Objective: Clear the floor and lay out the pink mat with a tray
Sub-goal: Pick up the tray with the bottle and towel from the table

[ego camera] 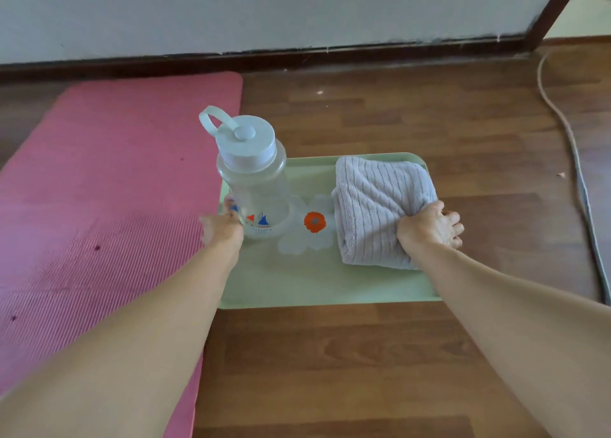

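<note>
The brown wood-plank floor is carrying everything, and the long pink ribbed foam mat is lying flat just left of the pale green rectangular plastic tray, its long axis running away from the person, its right edge meeting the tray's left rim. The tray's long axis is running left to right, across the mat's, so both arms are reaching it equally, one at each short end. A folded grey ribbed towel is sitting on the tray's right half and a clear plastic bottle with a pale blue lid is standing on its left half. The left hand, blurred, is apparently curling round the left rim beside the bottle's base; the right hand is gripping the right rim, fingers curled outside it and thumb pressing into the towel. Whether the tray is resting or hanging just clear is not showing.
</note>
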`<state>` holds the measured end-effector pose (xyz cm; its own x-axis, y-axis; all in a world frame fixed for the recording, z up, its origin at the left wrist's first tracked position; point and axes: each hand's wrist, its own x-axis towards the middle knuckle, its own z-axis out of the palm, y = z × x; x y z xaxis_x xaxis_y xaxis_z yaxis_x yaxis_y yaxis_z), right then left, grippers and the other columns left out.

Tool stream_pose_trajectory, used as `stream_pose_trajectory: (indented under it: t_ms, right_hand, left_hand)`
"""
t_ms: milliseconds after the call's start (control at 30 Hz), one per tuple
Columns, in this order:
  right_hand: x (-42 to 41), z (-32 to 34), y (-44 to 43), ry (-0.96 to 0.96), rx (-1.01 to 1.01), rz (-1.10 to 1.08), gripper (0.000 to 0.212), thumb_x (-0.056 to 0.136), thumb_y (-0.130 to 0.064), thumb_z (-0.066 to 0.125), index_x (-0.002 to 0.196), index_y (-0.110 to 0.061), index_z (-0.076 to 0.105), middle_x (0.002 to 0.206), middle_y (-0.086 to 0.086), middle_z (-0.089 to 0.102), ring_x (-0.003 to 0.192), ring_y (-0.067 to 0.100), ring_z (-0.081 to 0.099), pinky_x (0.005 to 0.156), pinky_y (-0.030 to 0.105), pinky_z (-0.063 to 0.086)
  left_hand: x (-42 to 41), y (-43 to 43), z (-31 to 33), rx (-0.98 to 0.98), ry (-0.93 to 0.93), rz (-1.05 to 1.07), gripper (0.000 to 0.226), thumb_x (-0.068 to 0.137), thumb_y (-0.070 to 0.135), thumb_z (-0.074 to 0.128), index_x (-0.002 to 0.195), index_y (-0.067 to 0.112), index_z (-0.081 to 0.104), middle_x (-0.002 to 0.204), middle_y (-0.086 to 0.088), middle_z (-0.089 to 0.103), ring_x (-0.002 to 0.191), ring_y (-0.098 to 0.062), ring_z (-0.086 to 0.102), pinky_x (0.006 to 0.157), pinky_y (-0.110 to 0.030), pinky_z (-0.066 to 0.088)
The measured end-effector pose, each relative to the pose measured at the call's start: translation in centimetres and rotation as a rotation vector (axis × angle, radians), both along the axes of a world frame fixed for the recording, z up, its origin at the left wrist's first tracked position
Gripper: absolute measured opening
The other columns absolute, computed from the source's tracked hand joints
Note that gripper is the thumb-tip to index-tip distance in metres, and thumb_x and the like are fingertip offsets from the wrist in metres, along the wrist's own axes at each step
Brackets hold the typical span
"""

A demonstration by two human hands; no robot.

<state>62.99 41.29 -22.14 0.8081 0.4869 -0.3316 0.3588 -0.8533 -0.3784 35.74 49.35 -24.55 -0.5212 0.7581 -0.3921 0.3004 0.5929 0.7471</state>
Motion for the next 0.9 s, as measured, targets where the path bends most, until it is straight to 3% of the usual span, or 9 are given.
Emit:
stream_pose_trajectory:
  t_ms: [500,767,900]
  right_hand:
    - [-1.0,-7.1,2.5,0.055,-0.039,0.029,0.048,0.083,-0.011,0.052,0.128,-0.009,0.035,0.138,0.018,0.03,0.129,0.034,0.027,0.109,0.046,0.023]
    - [-1.4,-8.6,3.4,0.051,-0.034,0.059,0.058,0.085,-0.011,0.05,0.138,-0.009,0.027,0.144,0.016,0.027,0.132,0.034,0.024,0.112,0.046,0.02]
    - [-1.5,-9.0,3.9,0.042,-0.056,0.127,0.063,0.091,-0.009,0.042,0.146,-0.007,0.012,0.154,0.016,0.013,0.142,0.031,0.01,0.117,0.043,0.004]
  left_hand:
    - [-1.5,2.1,-6.4,-0.044,0.015,-0.109,0.064,0.095,0.054,0.037,0.126,-0.002,0.041,0.125,-0.022,0.054,0.113,-0.036,0.053,0.086,-0.042,0.043]
    - [-1.6,2.7,-6.9,-0.069,0.083,-0.087,0.061,0.094,0.053,0.034,0.121,-0.001,0.044,0.126,-0.022,0.052,0.119,-0.038,0.049,0.1,-0.054,0.039]
    - [-1.2,3.0,-6.9,-0.083,0.117,-0.144,0.052,0.098,0.041,0.03,0.129,0.001,0.042,0.133,-0.02,0.048,0.125,-0.037,0.043,0.103,-0.054,0.036]
